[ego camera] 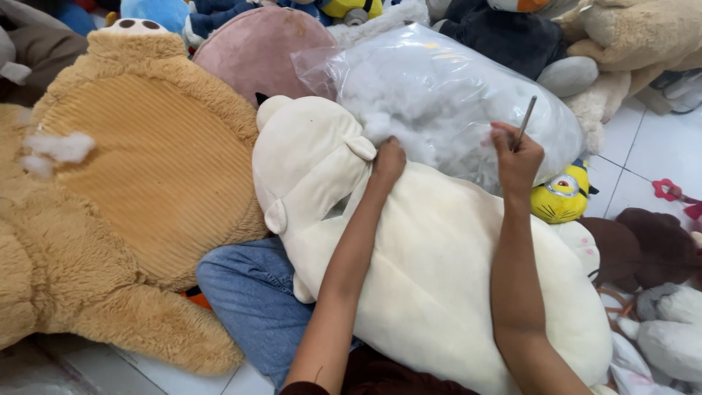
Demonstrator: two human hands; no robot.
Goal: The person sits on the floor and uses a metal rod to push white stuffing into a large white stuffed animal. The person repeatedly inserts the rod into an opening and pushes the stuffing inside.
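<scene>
Pinching white stuffing against the cream plush, left hand grip.

Soft, even daylight fills the room, bright with no hard shadows. The clear plastic bag of white stuffing catches pale glare along its creases. Below that bag, the cream plush toy looks slightly washed out yet sharp. Left of the bag, the tan plush bear shows crisp ribbed texture. Edges bend slightly, wide-lens style.
</scene>
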